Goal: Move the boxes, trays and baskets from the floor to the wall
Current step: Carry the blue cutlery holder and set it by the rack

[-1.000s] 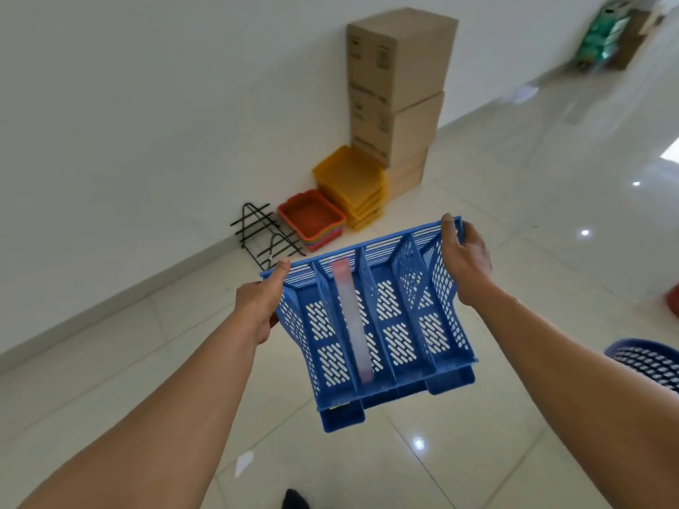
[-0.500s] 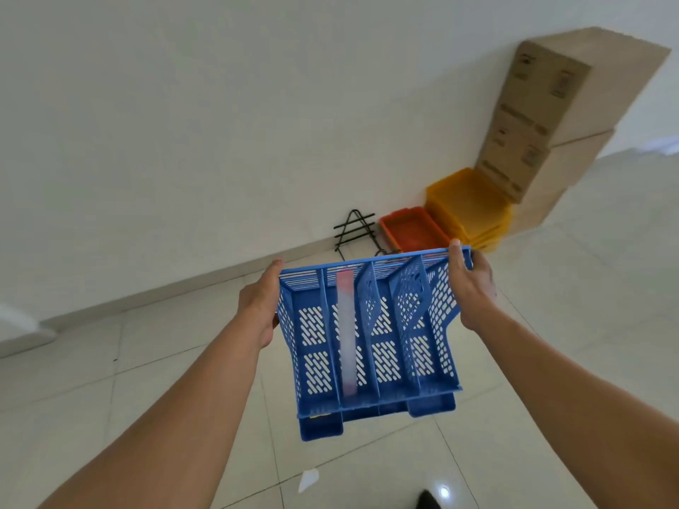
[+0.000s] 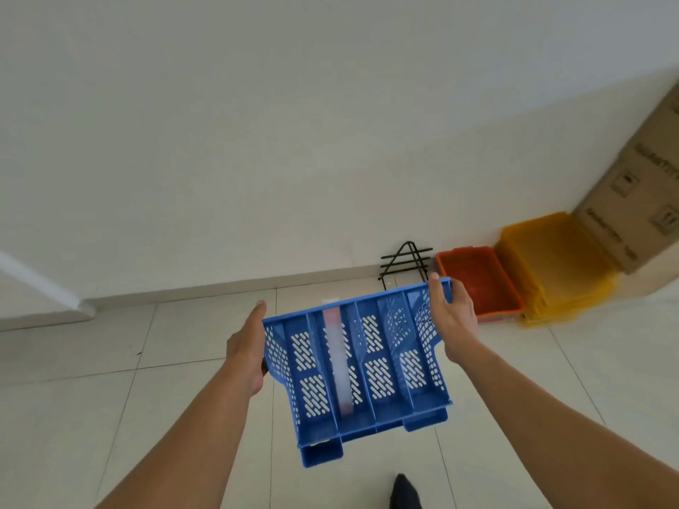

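Observation:
I hold a blue perforated plastic file rack point(image 3: 371, 376) with several upright dividers in the air above the floor tiles. My left hand point(image 3: 248, 349) grips its left side wall and my right hand point(image 3: 453, 317) grips its far right corner. A pale strip with a pink end lies in one of its slots. Against the wall stand a red tray point(image 3: 477, 279), a stack of yellow trays point(image 3: 558, 262) and stacked cardboard boxes point(image 3: 635, 200).
A black wire rack point(image 3: 404, 262) stands at the skirting board, just left of the red tray. The white wall point(image 3: 257, 141) runs across the view. A dark shoe tip point(image 3: 404, 492) shows at the bottom. Pale floor tiles lie left of the wire rack.
The view has swung left and closer to the wall, so the boxes and trays have slid to the right edge. Both hands keep the same grip on the blue rack.

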